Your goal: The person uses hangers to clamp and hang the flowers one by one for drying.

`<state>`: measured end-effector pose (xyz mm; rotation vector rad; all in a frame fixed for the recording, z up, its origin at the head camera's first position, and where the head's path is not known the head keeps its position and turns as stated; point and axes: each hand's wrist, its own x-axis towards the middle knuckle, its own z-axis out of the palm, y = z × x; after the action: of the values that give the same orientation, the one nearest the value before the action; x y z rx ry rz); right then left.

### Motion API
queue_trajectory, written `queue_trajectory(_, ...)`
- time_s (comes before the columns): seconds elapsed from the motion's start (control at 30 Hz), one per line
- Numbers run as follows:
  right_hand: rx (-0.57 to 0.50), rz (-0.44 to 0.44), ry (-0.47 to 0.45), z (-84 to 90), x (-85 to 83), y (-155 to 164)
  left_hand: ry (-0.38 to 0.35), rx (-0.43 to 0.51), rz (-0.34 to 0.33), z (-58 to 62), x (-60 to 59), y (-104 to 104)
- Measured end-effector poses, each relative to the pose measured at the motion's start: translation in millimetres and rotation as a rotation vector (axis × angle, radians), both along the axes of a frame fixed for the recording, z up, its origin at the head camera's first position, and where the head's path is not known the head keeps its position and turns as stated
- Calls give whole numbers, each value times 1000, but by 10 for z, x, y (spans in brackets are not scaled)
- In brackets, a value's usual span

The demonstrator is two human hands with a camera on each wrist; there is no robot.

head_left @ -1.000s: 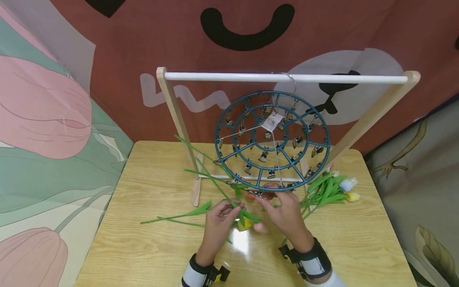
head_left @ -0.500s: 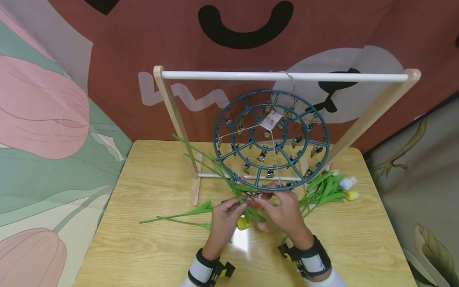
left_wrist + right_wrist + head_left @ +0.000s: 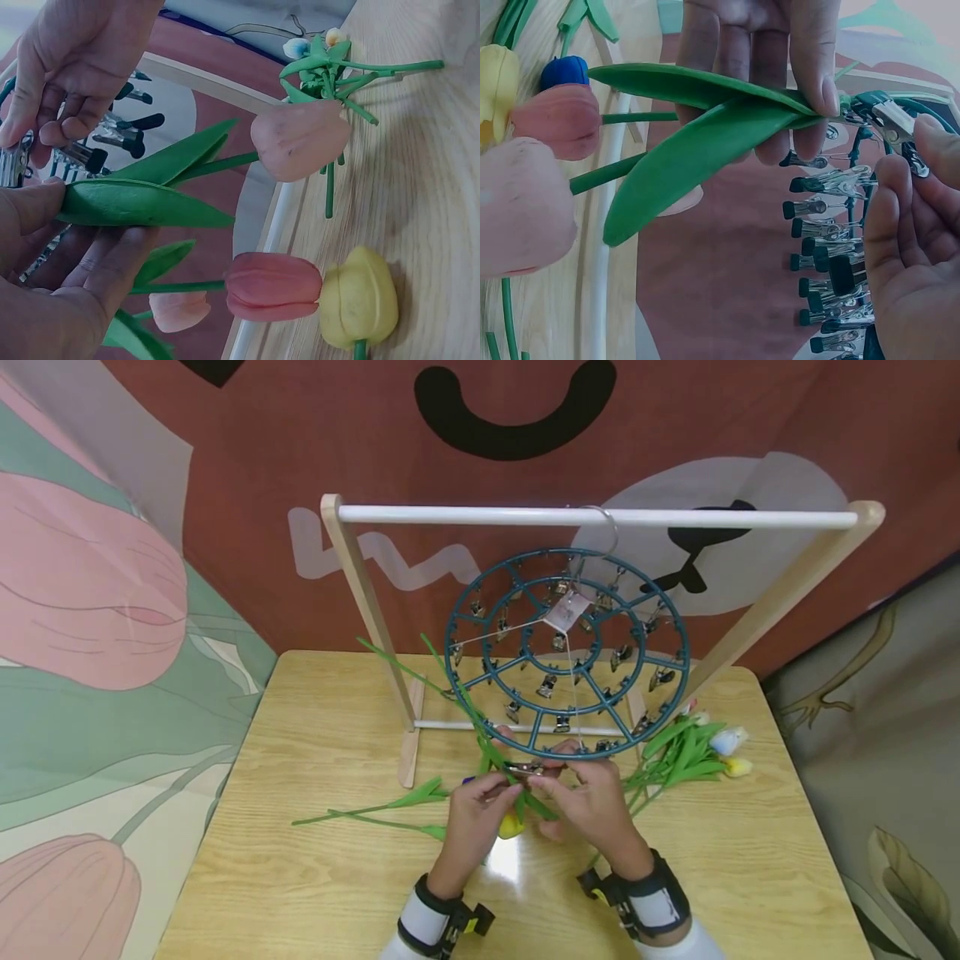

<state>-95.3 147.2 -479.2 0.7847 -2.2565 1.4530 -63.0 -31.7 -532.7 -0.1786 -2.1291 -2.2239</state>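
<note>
A round teal clip hanger (image 3: pixel 566 652) hangs by its hook from the white rod (image 3: pixel 465 515) of a wooden rack. My left hand (image 3: pixel 487 793) pinches the green leaves (image 3: pixel 705 112) of an artificial tulip just below the hanger's lower rim, and its stem (image 3: pixel 457 693) slants up to the left. My right hand (image 3: pixel 577 789) pinches a metal clip (image 3: pixel 892 124) on that rim, right at the leaf tips. In the left wrist view the leaf (image 3: pixel 142 202) lies across my left fingers, with the right hand (image 3: pixel 67 67) above it.
A bunch of tulips (image 3: pixel 690 752) lies on the wooden table (image 3: pixel 300 877) at the right. More stems (image 3: pixel 375 814) lie at the left. A yellow tulip head (image 3: pixel 512 827) lies under my hands. The rack's posts and the printed cloth backdrop stand behind.
My left hand has raised the tulip's leaves up to the clip in my right hand. The stem has swung more upright behind the hanger, and the two hands have drawn closer together.
</note>
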Motion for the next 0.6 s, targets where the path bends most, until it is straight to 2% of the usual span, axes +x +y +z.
queue_trajectory(0.23, -13, 27, -32, 3, 6, 12, 19, -11, -12, 9, -6, 25)
queue_trajectory(0.6, 67, 5, -32, 47, 7, 20, 22, -42, -12, -5, -10, 32)
